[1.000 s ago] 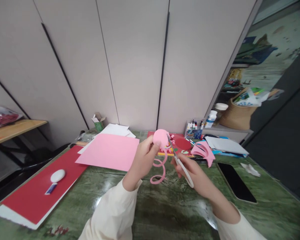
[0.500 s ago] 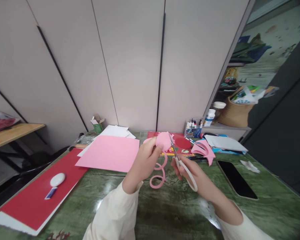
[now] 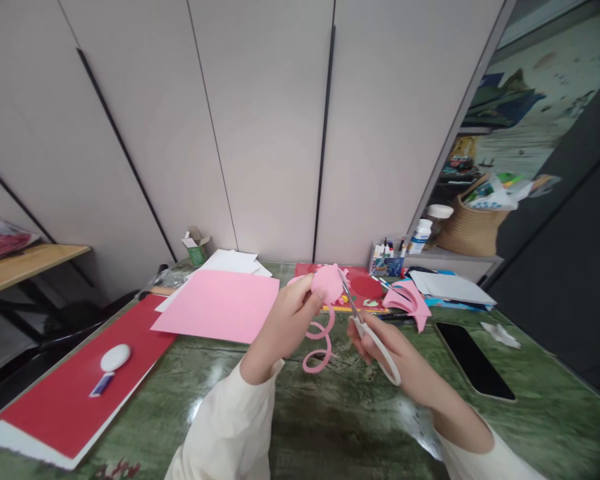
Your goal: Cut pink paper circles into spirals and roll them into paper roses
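My left hand (image 3: 286,321) pinches a round pink paper piece (image 3: 327,283) above the green table (image 3: 330,413). A curled pink strip (image 3: 319,340) hangs from that piece in a spiral. My right hand (image 3: 399,360) grips white-handled scissors (image 3: 369,328), whose blades reach up into the edge of the pink piece. Both hands are closed and sit close together over the table's middle.
A large pink sheet (image 3: 219,305) lies to the left, over white sheets (image 3: 233,261). A red sheet (image 3: 75,380) carries a white glue stick (image 3: 111,363). Pink scraps (image 3: 409,301), red paper (image 3: 365,285), a marker box (image 3: 386,261) and a black phone (image 3: 474,360) lie to the right.
The pink piece has turned slightly in my left hand. The scissors have shifted a little right and lower, and the hanging spiral has swung a bit.
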Available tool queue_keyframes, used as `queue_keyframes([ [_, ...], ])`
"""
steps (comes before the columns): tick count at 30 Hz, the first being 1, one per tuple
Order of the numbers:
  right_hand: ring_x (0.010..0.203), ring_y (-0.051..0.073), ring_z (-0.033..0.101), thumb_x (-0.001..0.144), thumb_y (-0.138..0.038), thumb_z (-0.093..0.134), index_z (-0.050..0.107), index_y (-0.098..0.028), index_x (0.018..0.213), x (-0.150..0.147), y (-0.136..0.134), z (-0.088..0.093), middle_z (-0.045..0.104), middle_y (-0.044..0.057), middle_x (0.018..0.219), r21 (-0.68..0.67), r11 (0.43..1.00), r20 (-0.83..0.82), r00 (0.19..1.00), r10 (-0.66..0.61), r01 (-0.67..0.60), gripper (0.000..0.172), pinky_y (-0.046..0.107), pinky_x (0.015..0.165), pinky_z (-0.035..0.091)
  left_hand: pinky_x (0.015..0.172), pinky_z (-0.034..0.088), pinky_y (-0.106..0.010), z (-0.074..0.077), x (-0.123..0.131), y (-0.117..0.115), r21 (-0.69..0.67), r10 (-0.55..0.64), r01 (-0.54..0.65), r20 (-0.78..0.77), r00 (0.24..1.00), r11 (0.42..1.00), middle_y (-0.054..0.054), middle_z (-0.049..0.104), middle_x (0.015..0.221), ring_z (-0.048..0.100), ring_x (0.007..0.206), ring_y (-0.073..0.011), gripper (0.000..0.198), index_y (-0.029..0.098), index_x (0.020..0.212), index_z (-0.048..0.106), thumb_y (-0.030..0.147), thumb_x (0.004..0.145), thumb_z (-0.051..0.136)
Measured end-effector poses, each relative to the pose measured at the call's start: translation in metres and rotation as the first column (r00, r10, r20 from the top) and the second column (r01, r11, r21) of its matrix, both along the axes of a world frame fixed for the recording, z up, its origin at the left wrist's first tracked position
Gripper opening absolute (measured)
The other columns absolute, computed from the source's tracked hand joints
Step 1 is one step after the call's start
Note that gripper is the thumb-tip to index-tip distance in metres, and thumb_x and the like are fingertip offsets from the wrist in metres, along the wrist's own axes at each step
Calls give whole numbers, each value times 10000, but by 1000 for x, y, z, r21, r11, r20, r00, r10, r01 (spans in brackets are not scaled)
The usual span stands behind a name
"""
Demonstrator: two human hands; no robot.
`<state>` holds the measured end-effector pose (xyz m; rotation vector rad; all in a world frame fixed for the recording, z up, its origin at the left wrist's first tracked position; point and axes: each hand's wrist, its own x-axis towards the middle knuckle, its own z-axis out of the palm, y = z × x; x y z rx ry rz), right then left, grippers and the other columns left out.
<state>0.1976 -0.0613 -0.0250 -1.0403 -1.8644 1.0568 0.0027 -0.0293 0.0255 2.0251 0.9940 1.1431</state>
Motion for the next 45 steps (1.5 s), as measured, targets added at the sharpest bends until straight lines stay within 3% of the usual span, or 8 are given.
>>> queue_keyframes([
  [18, 547, 97, 350, 905, -490, 337, 470, -179, 849, 5, -1, 8, 399, -33, 645, -2, 998, 62, 996, 66, -66, 343, 233, 520, 297, 568, 296, -244, -3, -4, 2, 9, 41, -42, 48, 998, 999, 25, 453, 642, 429, 616, -112, 249, 171, 708, 454, 331, 886, 383],
  [29, 559, 106, 351, 889, -543, 316, 440, -186, 772, 3, -3, 10, 411, -38, 619, 38, 998, 127, 991, 42, -47, 395, 239, 537, 295, 561, 318, -229, -8, 7, 0, -18, 106, -105, 209, 972, 994, 32, 438, 654, 422, 617, -102, 269, 171, 724, 445, 400, 864, 431],
  [45, 607, 108, 360, 906, -411, 385, 444, -191, 802, 1, -4, 11, 425, -32, 695, 44, 999, 129, 991, 16, -21, 250, 225, 547, 294, 558, 329, -246, -5, 2, -2, -46, 41, -38, 57, 998, 998, 15, 436, 664, 405, 622, -121, 221, 190, 741, 424, 365, 874, 398],
])
